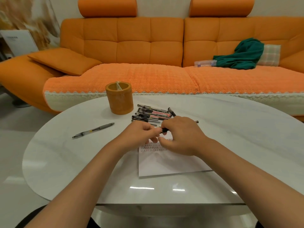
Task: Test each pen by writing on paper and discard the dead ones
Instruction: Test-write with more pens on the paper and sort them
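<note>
Both hands on one pen over the paper

The left hand [139, 131] and right hand [180, 134] pinch a black pen [164, 129] above the written-on paper [169, 163], just before the pen pile [152, 115] (holder [119, 97] behind).

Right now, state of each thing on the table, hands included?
left hand: pinches the held pen's end
right hand: grips the held pen too
held pen: lifted above the paper, between both hands
pen pile: lying loose behind the hands
lone pen: lying apart at left, untouched
paper: flat, test marks near its top
pen holder: upright, no pens showing
</note>
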Demonstrator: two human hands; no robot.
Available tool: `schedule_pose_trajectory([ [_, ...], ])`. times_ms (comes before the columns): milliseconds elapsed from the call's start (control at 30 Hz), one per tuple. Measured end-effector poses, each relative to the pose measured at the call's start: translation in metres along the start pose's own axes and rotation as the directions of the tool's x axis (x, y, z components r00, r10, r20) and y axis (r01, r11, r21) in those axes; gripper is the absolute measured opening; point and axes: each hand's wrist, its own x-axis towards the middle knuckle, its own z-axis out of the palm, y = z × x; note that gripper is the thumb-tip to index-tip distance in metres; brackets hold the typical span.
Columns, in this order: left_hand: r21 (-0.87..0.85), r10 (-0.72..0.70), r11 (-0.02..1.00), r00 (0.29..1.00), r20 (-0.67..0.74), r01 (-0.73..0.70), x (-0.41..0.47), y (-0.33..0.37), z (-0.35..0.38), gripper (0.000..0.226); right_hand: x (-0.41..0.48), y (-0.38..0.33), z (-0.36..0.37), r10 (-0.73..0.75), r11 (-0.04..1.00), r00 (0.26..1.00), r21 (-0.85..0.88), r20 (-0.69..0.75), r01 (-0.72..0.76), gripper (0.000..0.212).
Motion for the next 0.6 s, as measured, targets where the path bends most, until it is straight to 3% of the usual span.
schedule_pose_trajectory([
  [233,-0.056,-0.035,0.998,0.991,0.127,0.042,-0.009,0.003,-0.001,0.031,0.009,-0.011,0.010,-0.040,0.976,0.992,-0.216,-0.123,0.013,0.071],
  [433,-0.107,-0.079,0.990,0.984,0.159,0.096,-0.013,0.003,-0.007,0.029,0.011,-0.022,0.011,-0.002,0.990,0.986,-0.137,-0.169,-0.022,0.056],
  [600,-0.129,-0.074,0.988,0.990,0.122,0.090,-0.018,-0.002,-0.014,0.021,0.015,-0.031,0.019,0.012,0.990,0.988,-0.138,-0.156,-0.034,0.056],
])
